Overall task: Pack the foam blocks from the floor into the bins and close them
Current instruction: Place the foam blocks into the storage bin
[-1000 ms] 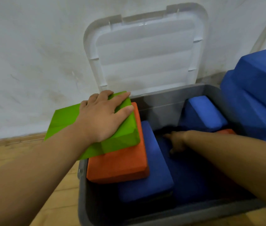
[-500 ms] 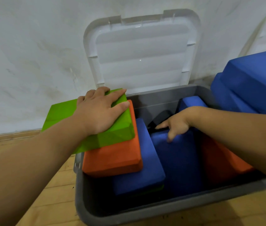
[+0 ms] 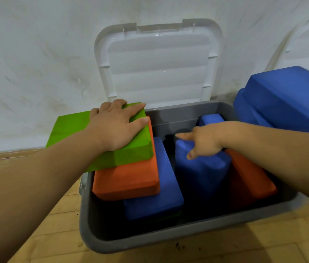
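The left hand (image 3: 115,128) lies flat on a bright green foam block (image 3: 70,128) topping the stack in the grey bin (image 3: 169,238). The right hand (image 3: 205,143) grips an upright blue block (image 3: 201,173) inside it. Below is a wooden floor (image 3: 55,224), behind a scuffed white wall (image 3: 36,54).

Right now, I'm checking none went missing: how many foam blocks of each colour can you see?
Green blocks: 2, one under the left hand, one a sliver low in the bin.
Orange blocks: 2.
Blue blocks: 5, three in the bin (the right hand grips one), two beside it.
Total: 9.
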The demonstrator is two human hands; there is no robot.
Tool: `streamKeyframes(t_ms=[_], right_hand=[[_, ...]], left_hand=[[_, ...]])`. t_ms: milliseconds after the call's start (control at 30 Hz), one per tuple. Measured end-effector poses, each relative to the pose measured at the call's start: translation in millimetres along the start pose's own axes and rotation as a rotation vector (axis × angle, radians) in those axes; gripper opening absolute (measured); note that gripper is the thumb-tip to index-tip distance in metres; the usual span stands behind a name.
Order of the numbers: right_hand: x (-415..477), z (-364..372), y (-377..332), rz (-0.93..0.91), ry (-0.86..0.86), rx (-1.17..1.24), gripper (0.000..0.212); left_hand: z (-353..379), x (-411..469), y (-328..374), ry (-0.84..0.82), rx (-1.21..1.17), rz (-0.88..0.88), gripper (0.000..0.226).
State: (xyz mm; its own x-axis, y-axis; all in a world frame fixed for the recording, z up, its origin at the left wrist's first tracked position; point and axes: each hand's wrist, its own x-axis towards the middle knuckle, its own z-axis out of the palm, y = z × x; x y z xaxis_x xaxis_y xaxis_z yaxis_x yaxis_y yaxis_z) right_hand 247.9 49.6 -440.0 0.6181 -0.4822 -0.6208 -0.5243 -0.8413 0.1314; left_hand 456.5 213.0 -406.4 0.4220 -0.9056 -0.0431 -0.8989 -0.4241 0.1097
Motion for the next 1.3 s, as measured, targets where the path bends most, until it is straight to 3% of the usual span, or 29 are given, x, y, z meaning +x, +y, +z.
streamKeyframes(t_ms=[133,333,433,500,633,700,767,833,867,967,1100,1167,1300], right_hand=[[-17,-10,7,0.080,0.069,0.008,0.081],[-22,30,-6,0.110,-0.111,-0.141,0.086],[-27,34,-5,0.091,-0.088,-0.148,0.071],[-30,42,-5,0.055,-0.064,-0.166,0.076],[-35,48,-9,0.045,-0.194,-0.232,0.073],[-39,39,-10,0.092,-0.149,-0.133,0.073],[-41,28,-10,0.056,-0.041,0.040,0.096],[-39,17,-15,-0.043,0.108,0.384,0.122],[-40,12,-21,-0.111,0.161,0.571,0.124],[-44,-7,-45,-0.257,0.205,0.984,0.109],[-39,-19,-71,-0.407,0.249,1.252,0.075],[-35,-22,-78,-0.410,0.233,1.313,0.073],[-29,-24,-82,-0.405,0.224,1.425,0.077]], left_hand=[[0,0,8,-0.002,0.020,0.011,0.073],[0,-2,6,0.000,0.016,0.006,0.069],[-2,-5,7,0.030,-0.023,0.000,0.075],[-2,-8,7,0.064,-0.079,-0.005,0.075],[-6,-14,5,0.060,-0.177,-0.008,0.071],[-11,-18,4,0.042,-0.240,-0.019,0.068],[-17,-20,2,0.047,-0.286,-0.036,0.059],[-25,-21,-3,0.018,-0.271,-0.013,0.054],[-29,-21,-6,-0.008,-0.252,0.008,0.052],[-34,-23,-17,-0.073,-0.172,-0.004,0.055],[-29,-31,-29,-0.098,-0.019,-0.319,0.102],[-28,-34,-31,-0.123,-0.030,-0.382,0.112],[-26,-36,-33,-0.068,-0.043,-0.363,0.112]])
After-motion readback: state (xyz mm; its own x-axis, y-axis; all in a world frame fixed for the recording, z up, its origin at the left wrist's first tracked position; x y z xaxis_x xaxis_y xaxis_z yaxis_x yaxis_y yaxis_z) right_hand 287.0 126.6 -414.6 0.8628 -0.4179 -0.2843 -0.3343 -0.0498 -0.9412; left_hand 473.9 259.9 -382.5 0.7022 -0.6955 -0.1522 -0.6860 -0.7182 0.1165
